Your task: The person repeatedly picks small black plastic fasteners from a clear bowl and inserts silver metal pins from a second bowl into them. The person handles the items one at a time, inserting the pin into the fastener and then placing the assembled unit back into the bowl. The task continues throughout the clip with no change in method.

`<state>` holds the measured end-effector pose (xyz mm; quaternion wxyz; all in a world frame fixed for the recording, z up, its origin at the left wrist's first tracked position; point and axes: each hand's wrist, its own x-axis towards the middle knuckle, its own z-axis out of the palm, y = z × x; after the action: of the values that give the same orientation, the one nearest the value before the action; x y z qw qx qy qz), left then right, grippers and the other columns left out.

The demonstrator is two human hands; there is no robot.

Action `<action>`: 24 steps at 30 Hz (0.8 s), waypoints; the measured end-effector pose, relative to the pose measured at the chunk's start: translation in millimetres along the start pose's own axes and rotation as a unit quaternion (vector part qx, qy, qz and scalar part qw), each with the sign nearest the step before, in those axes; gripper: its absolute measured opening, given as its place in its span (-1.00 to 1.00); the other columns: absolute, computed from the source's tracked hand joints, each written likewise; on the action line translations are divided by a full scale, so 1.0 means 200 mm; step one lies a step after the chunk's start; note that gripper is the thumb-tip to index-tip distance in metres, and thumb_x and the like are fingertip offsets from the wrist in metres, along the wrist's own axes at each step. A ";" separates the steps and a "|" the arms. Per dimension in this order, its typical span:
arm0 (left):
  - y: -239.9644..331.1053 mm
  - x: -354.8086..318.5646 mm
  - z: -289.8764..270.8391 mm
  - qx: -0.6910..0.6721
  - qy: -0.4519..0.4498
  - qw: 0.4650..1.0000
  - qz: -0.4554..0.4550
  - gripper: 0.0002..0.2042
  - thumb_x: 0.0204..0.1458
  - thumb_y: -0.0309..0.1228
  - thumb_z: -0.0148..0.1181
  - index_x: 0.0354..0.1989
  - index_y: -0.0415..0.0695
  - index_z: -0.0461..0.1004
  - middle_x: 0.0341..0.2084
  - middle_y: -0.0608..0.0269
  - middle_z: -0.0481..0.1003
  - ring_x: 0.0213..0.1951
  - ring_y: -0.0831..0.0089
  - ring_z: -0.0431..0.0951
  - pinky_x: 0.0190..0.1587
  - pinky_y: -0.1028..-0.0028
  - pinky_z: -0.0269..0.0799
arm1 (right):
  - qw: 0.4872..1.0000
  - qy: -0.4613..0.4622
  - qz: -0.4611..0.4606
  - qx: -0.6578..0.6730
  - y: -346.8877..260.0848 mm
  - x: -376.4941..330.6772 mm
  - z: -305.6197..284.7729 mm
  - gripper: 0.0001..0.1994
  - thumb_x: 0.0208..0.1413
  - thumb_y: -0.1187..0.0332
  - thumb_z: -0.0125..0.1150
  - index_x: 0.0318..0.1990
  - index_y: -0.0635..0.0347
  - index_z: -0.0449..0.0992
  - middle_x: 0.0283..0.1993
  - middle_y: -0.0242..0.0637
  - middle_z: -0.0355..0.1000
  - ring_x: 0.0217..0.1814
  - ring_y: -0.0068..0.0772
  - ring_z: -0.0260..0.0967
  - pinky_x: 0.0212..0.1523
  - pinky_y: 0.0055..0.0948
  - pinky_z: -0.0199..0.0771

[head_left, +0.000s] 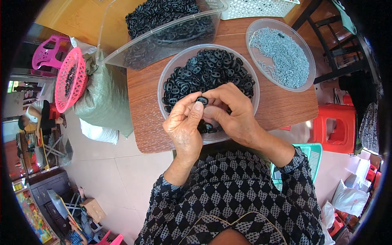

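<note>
A small black two-holed plastic piece [201, 100] is pinched between the thumb and forefinger of my left hand [185, 122]. My right hand [234, 112] is closed close beside it, with its forefinger tip against or very near the piece. Whatever the right fingers may hold is hidden. Both hands are over the near part of a round clear plastic tub [258, 96]. Many black oval pieces [204, 71] with paired holes are heaped inside. To the right, a round clear tray [250, 48] carries a pile of small silvery springs [286, 57], with one dark bit among them.
Behind the tub, a large clear bin [153, 47] of black pieces stands on the brown table [143, 122], beside a white basket [257, 9]. At left, a pink basket [59, 87] rests by a green sack [100, 98]. A red stool [335, 128] and green crate [314, 157] are right.
</note>
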<state>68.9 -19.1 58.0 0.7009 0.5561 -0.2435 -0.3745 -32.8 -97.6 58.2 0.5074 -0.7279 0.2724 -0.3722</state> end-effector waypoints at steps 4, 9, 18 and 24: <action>0.03 0.01 0.06 -0.031 0.044 0.998 -0.017 -0.81 0.06 -0.58 0.08 -0.16 -0.39 0.43 -0.41 0.20 0.50 -0.45 0.60 0.45 -0.38 0.64 0.39 | 0.998 0.014 -0.043 -0.044 0.01 -0.01 0.01 -0.73 -0.22 0.52 0.25 -0.26 0.28 0.45 -0.44 -0.27 0.34 -0.38 -0.29 0.25 -0.38 -0.37 0.26; 0.04 0.00 0.05 -0.040 0.046 0.998 -0.026 -0.80 0.05 -0.57 0.10 -0.16 -0.40 0.44 -0.43 0.24 0.49 -0.49 0.66 0.39 -0.44 0.69 0.31 | 0.986 0.035 -0.120 -0.106 0.04 0.00 0.01 -0.72 -0.25 0.54 0.23 -0.26 0.30 0.44 -0.43 -0.26 0.35 -0.38 -0.25 0.25 -0.38 -0.36 0.28; 0.03 -0.01 0.03 0.001 0.020 1.000 -0.013 -0.80 0.04 -0.60 0.09 -0.16 -0.41 0.44 -0.37 0.21 0.50 -0.45 0.66 0.40 -0.40 0.68 0.33 | 0.981 0.046 -0.153 -0.113 0.05 0.00 0.01 -0.69 -0.30 0.57 0.31 -0.27 0.30 0.47 -0.44 -0.27 0.38 -0.46 -0.33 0.25 -0.45 -0.43 0.25; 0.05 0.02 0.00 0.047 -0.042 0.998 -0.006 -0.77 0.05 -0.61 0.08 -0.10 -0.38 0.44 -0.34 0.21 0.50 -0.41 0.63 0.45 -0.33 0.67 0.41 | 0.985 0.052 -0.132 -0.095 0.05 0.00 -0.01 -0.72 -0.35 0.54 0.27 -0.34 0.33 0.45 -0.49 -0.25 0.36 -0.43 -0.25 0.24 -0.42 -0.34 0.28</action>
<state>73.9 -21.2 66.6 0.6611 0.5731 -0.2870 -0.3900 -35.6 -101.6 48.8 0.3672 -0.7825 0.2337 -0.4453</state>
